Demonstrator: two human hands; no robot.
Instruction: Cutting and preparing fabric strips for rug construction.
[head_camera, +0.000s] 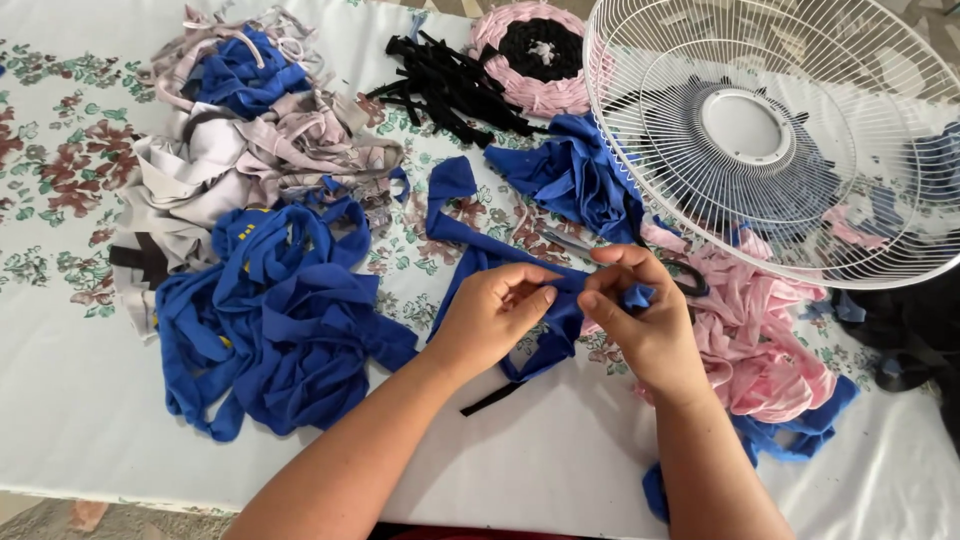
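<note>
1. Both hands meet at the middle of a flowered tablecloth (60, 400). The left hand (490, 318) and right hand (640, 325) each pinch a blue strip (470, 240), fingers narrowed on it.
2. Done, it seems: a round pink and black mat (535, 55) lies at the far edge.
3. Left unworked: a blue pile (280, 320), a grey pile (220, 170), black strips (450, 90) and pink strips (760, 350).
4. A white fan (780, 130) stands at right.

1. Bare worktop (70, 400) is lying open along the near edge, left of the forearms
2. A blue strip heap (280, 330) is crowding the left
3. A white fan guard (780, 130) is overhanging the far right, above pink strips (770, 350)
4. Black strips (450, 90) are blocking the far middle
</note>
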